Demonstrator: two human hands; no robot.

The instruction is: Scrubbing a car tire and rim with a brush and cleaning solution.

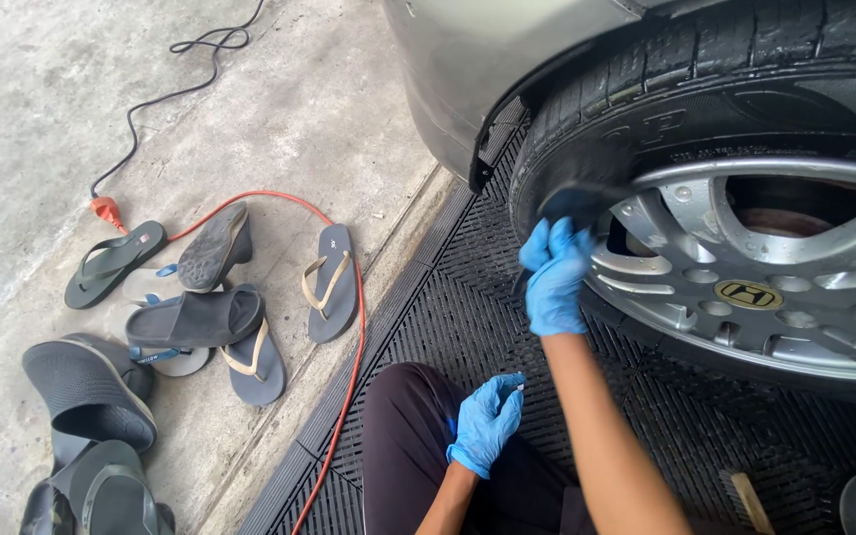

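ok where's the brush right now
In the head view the dark brush is right of centre, held by the right hand against the tyre, just left of the silver wheel rim.

Single head-worn view, angled steeply down and close over the hands [557,277] beside a car wheel [745,287].

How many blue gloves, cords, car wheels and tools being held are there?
Blue gloves: 2, on the left hand and the right hand
Cords: 2, an orange cord and a black cord
Car wheel: 1
Dark tool in the right hand, against the tyre: 1
Total: 6
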